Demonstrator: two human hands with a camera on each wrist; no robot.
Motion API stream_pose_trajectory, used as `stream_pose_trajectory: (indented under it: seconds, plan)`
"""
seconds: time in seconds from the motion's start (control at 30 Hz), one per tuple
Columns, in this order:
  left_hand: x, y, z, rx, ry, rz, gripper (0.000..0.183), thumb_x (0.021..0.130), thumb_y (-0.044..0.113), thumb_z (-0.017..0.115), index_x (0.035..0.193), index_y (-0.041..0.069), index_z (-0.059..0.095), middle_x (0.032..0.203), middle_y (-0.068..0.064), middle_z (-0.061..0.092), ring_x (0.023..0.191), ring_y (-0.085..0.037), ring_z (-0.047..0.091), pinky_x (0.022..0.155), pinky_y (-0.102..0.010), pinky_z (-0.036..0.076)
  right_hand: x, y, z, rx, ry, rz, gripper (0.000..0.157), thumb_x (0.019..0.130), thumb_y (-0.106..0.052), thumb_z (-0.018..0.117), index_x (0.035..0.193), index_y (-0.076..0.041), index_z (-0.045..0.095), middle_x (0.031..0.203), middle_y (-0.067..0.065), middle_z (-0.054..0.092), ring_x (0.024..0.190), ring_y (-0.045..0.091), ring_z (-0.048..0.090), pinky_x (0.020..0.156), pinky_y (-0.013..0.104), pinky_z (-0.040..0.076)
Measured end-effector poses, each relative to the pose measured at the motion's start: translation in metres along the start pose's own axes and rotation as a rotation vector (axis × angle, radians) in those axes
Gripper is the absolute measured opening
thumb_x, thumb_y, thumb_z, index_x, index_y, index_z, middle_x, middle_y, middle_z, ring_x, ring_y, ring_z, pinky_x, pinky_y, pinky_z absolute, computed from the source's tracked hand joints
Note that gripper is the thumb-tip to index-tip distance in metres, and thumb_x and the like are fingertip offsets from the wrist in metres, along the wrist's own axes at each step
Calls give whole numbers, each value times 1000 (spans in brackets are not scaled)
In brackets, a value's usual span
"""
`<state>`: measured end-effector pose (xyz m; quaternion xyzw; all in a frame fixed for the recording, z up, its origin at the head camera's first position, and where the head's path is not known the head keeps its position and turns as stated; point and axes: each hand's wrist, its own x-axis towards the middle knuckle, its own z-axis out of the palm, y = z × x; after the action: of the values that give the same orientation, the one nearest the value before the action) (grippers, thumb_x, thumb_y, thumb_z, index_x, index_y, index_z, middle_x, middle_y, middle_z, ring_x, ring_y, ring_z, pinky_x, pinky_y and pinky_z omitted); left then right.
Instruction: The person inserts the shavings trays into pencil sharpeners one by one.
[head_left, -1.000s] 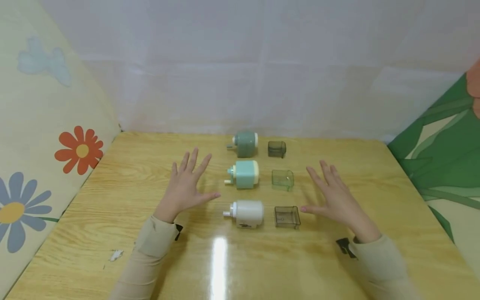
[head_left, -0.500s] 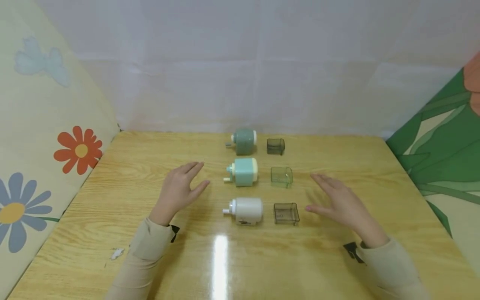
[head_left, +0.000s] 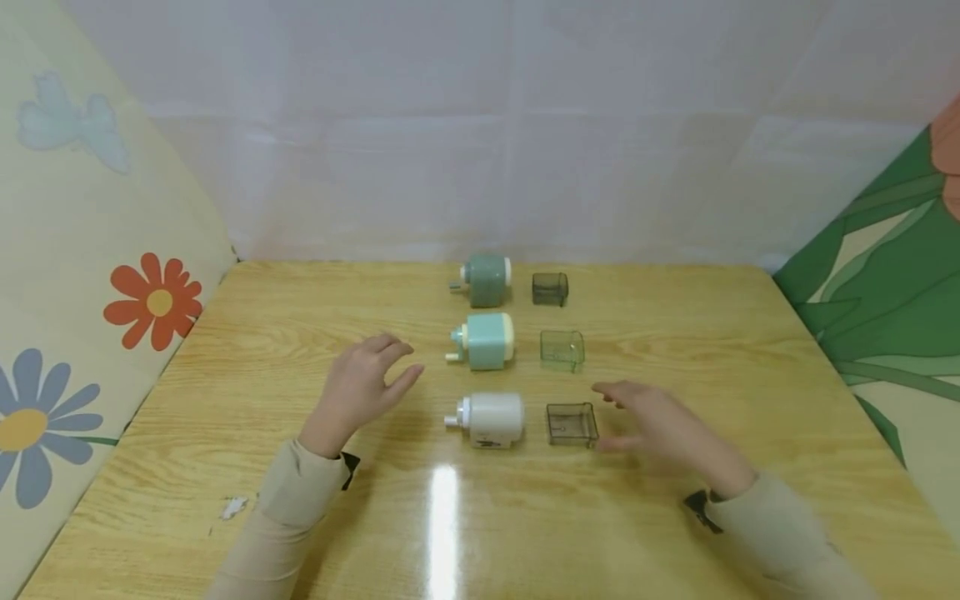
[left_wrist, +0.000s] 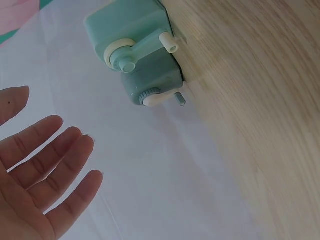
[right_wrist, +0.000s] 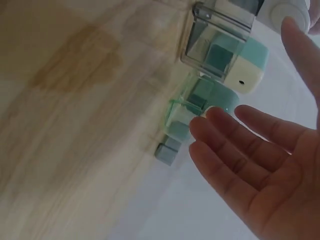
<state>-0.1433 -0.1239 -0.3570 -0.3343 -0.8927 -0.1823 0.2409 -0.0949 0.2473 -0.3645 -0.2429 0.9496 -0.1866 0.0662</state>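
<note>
Three crank pencil sharpeners lie in a column on the wooden table: a dark green sharpener [head_left: 487,280] at the back, a mint sharpener [head_left: 487,342] with a cream end in the middle, and a white sharpener [head_left: 495,418] in front. Each has a see-through shavings drawer at its right: a dark drawer [head_left: 550,289], a green drawer [head_left: 562,350] and a smoky drawer [head_left: 572,424]. My left hand [head_left: 358,385], fingers relaxed, is left of the mint and white sharpeners, holding nothing. My right hand [head_left: 667,429] is right beside the smoky drawer, thumb and fingers apart around its right side.
A white sheet [head_left: 375,167] hangs behind the table's back edge. Flower-printed panels stand at the left [head_left: 67,292] and right [head_left: 885,325]. A torn white patch [head_left: 233,507] marks the table [head_left: 172,433] at the front left.
My left hand's spread fingers have drawn together and relaxed. My right hand first drew back slightly, then moved left and nearer to the smoky drawer.
</note>
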Motion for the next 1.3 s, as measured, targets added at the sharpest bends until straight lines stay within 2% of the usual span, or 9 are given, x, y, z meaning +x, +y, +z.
stream_pose_trajectory:
  seconds: [0.17,0.33,0.53,0.7,0.93,1.13,1.3]
  plan:
    - [0,2,0,3,-15,4,29,79,22,72,95,-2,67,90,-15,65,79,-28,63,67,-38,53,3,-2,10,17,-46,-9,76,68,-33,78,126,6,48,121,22,53,108,37,51,92,49,41]
    - [0,6,0,-3,-30,15,30,80,23,71,97,0,67,92,-14,66,82,-28,63,70,-38,53,6,-3,16,30,-54,-14,78,66,-32,79,125,7,48,122,23,52,110,37,50,94,50,39]
    - [0,10,3,-49,-57,41,31,80,24,70,99,0,67,95,-13,65,86,-27,63,73,-37,52,9,-2,20,-4,-22,-35,64,68,-22,78,118,8,52,115,21,57,103,34,55,89,48,44]
    - [2,16,5,-76,-60,82,31,80,23,70,100,0,67,96,-12,65,87,-26,63,74,-36,52,10,-2,21,-6,-7,-45,55,70,-17,77,114,6,55,110,19,59,98,31,57,85,46,47]
    - [5,26,12,-119,-111,151,34,81,23,69,105,-2,65,99,-13,64,91,-26,61,78,-36,51,10,-3,22,-28,-3,-78,54,68,-18,77,111,6,56,106,18,60,93,30,59,82,44,49]
    - [12,33,21,-117,-158,217,42,82,29,68,110,-3,63,104,-14,63,96,-25,59,84,-34,48,11,-3,24,-35,-2,-77,53,69,-18,77,111,6,57,107,19,60,95,32,58,83,44,48]
    - [16,39,29,-97,-205,238,51,81,36,68,113,-2,61,109,-14,61,100,-25,57,87,-34,47,11,-3,24,-32,8,-81,53,69,-17,78,111,7,57,106,18,60,94,31,59,82,44,49]
